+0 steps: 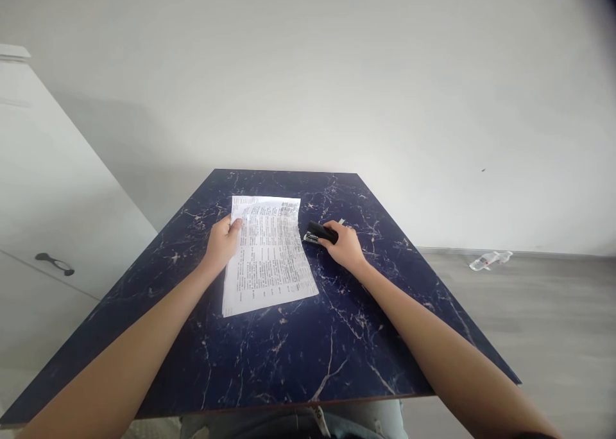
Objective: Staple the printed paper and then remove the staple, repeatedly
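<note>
My left hand (224,239) pinches the left edge of several printed paper sheets (267,259), thumb on top. The sheets bow a little, and dense lines of text cover the top one. To the right of the paper, my right hand (344,243) is closed around a black stapler (321,232). The stapler's jaw end points left toward the paper's right edge, with a small gap between them. A small pale strip (341,222) shows just behind my right fingers; what it is I cannot make out.
The dark blue marbled table (289,362) stands against a pale wall (308,73). A white cabinet (58,189) with a black handle (54,264) is at the left. On the grey floor (543,323) at right lies a clear plastic wrapper (491,260).
</note>
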The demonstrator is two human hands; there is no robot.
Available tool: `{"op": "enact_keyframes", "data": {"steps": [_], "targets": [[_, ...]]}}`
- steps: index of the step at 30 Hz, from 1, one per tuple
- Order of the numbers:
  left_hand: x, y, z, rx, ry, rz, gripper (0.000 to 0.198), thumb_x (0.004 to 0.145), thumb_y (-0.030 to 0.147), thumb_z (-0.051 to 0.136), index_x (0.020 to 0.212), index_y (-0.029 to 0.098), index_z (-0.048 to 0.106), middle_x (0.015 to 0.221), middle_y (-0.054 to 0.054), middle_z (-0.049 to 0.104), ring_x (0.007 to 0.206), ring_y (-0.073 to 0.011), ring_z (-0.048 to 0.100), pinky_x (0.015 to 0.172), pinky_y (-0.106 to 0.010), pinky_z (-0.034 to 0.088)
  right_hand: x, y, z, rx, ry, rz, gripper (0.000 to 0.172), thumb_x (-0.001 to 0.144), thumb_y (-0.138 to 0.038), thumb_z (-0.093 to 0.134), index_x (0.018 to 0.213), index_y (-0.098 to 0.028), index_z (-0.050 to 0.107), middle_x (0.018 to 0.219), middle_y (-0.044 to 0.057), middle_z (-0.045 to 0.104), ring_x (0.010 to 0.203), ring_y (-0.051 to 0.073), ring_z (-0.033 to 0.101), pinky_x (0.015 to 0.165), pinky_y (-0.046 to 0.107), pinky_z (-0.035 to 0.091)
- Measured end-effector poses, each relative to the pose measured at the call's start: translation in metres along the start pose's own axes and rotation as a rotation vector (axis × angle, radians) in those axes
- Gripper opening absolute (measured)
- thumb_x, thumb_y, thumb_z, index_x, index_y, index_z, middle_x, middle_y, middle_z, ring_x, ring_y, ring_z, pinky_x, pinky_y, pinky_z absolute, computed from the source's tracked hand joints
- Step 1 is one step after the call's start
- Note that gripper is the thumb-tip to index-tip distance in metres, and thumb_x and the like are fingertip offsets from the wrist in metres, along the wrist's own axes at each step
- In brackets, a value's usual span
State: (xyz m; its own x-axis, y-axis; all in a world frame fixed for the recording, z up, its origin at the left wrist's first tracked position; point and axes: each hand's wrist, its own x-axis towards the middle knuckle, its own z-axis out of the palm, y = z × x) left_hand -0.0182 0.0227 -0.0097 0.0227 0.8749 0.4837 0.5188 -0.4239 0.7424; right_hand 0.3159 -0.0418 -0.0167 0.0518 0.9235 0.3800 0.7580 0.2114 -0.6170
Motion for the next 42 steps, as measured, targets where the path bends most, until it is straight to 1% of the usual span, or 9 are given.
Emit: {"op": "enact_keyframes", "data": {"steps": [5,10,12,17,20,24,30,34,42], "targets": [[0.001,0.002,-0.002,-0.028,0.04,0.002,0.035,0.099,0.04,0.05,0.108,0.015,0.074,0.106,-0.011,0.078,0.098,-0.0281,0.073,0.085,-0.036,0.055,-0.002,-0.005,-0.001,0.091,-0.092,-0.098,0.026,0.082,-0.026,0.075,0.108,-0.022,0.071,0.098,0.005,0.077,0.088,0.024,0.072,0.082,0.039,0.054],[0.005,-0.006,-0.004,-0.001,0.048,0.012,0.035,0.099,0.04,0.051,0.11,0.015,0.074,0.109,-0.012,0.078,0.097,-0.0283,0.074,0.085,-0.037,0.055,-0.002,-0.009,-0.006,0.135,-0.196,-0.167,0.024,0.082,-0.027,0.076,0.105,-0.022,0.071,0.097,0.004,0.076,0.086,0.023,0.07,0.082,0.038,0.051],[0.007,-0.01,-0.004,0.003,0.046,0.014,0.035,0.098,0.039,0.051,0.111,0.015,0.074,0.109,-0.012,0.078,0.097,-0.0282,0.074,0.086,-0.037,0.055,-0.002,-0.011,-0.01,0.165,-0.271,-0.206,0.025,0.082,-0.028,0.077,0.105,-0.021,0.071,0.098,0.004,0.075,0.087,0.022,0.069,0.082,0.037,0.051],[0.008,-0.015,-0.004,0.008,0.059,0.007,0.035,0.098,0.038,0.051,0.114,0.015,0.073,0.112,-0.012,0.078,0.097,-0.0276,0.073,0.086,-0.036,0.055,-0.006,-0.023,-0.021,0.242,-0.55,-0.364,0.026,0.083,-0.03,0.077,0.106,-0.021,0.069,0.098,0.004,0.073,0.085,0.02,0.067,0.076,0.032,0.049],[0.008,-0.013,-0.004,0.001,0.059,0.015,0.036,0.099,0.037,0.051,0.114,0.015,0.074,0.109,-0.012,0.078,0.096,-0.0276,0.073,0.087,-0.036,0.055,-0.009,-0.033,-0.024,0.25,-0.631,-0.407,0.024,0.084,-0.029,0.076,0.106,-0.02,0.068,0.095,0.002,0.071,0.081,0.018,0.064,0.073,0.03,0.047],[0.009,-0.013,-0.006,-0.016,0.063,0.022,0.035,0.098,0.037,0.051,0.113,0.015,0.074,0.108,-0.012,0.078,0.097,-0.0274,0.073,0.087,-0.036,0.055,-0.009,-0.039,-0.027,0.236,-0.659,-0.43,0.024,0.084,-0.024,0.075,0.107,-0.02,0.068,0.096,0.002,0.071,0.082,0.017,0.064,0.074,0.029,0.046],[0.016,-0.019,-0.014,0.025,0.1,0.027,0.033,0.097,0.035,0.051,0.107,0.014,0.075,0.106,-0.012,0.079,0.093,-0.0269,0.073,0.084,-0.035,0.055,-0.007,-0.038,-0.032,0.234,-0.712,-0.435,0.025,0.085,-0.025,0.075,0.108,-0.02,0.068,0.098,0.003,0.072,0.082,0.017,0.065,0.073,0.03,0.047],[0.018,-0.021,-0.018,0.026,0.114,0.013,0.034,0.097,0.037,0.052,0.109,0.014,0.075,0.108,-0.012,0.079,0.094,-0.0275,0.073,0.085,-0.036,0.056,-0.008,-0.039,-0.032,0.224,-0.701,-0.416,0.025,0.085,-0.025,0.074,0.108,-0.022,0.068,0.098,0.003,0.072,0.082,0.018,0.066,0.072,0.03,0.048],[0.021,-0.024,-0.022,-0.019,0.076,-0.034,0.033,0.095,0.037,0.054,0.108,0.015,0.075,0.104,-0.01,0.079,0.092,-0.0265,0.073,0.084,-0.034,0.057,-0.01,-0.045,-0.033,0.191,-0.674,-0.399,0.024,0.083,-0.024,0.073,0.107,-0.022,0.069,0.096,0.003,0.073,0.081,0.02,0.067,0.072,0.032,0.049]]}}
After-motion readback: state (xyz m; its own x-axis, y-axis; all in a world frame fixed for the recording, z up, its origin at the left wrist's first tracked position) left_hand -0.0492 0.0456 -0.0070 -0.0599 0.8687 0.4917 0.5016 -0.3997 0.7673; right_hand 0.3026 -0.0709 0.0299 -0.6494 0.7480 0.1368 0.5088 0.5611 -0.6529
